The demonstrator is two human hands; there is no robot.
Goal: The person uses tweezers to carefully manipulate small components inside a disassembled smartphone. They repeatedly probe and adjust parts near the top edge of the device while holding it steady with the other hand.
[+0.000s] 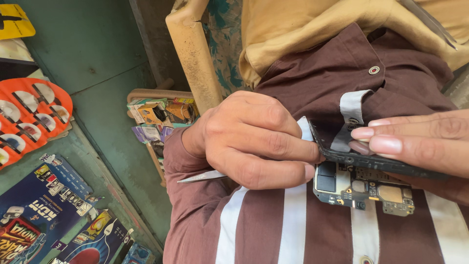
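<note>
The left hand (pixel 254 142) curls tight around tweezers (pixel 202 176); the right hand (pixel 420 142) pinches a phone (pixel 371 159), its fingertips pressed together. A circuit board (pixel 361 188) hangs beneath, over the striped shirt (pixel 293 220), with boxes (pixel 161 117) and a chair arm (pixel 193 54) nearby.

Left hand (pixel 254 142) curled tight, right hand (pixel 420 142) fingers (pixel 386 144) pinching
</note>
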